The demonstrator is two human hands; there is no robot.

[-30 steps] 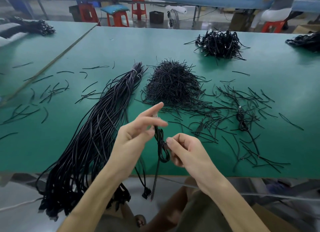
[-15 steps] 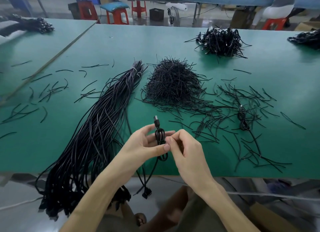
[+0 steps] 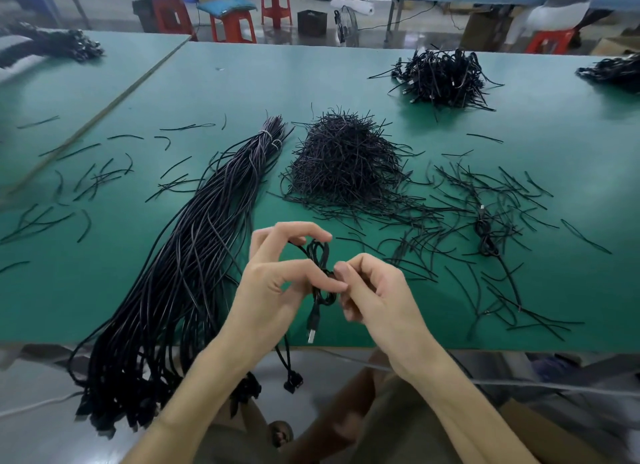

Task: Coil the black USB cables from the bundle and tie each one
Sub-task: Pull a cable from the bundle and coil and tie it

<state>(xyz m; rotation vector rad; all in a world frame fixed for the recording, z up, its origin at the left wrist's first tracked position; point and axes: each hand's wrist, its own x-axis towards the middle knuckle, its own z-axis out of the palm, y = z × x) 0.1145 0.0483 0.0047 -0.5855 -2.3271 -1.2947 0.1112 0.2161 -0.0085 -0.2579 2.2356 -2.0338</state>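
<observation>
Black USB cable (image 3: pixel 320 256), wound into a small coil, sits between both hands above the near edge of the green table (image 3: pixel 346 76). The left hand (image 3: pixel 277 283) pinches its waist with thumb and curled fingers. The right hand (image 3: pixel 377 294), fingers curled, pinches the same waist from the other side. Its silver plug (image 3: pixel 311 334) hangs below the hands. Just left lies a long bundle of black cables (image 3: pixel 194 242), its ends drooping over the table edge. Beyond the hands sits a heap of thin black ties (image 3: pixel 343 162). One tied black coil (image 3: pixel 485 235) lies to the right, and a pile of coiled black cables (image 3: pixel 440 79) lies farther back.
</observation>
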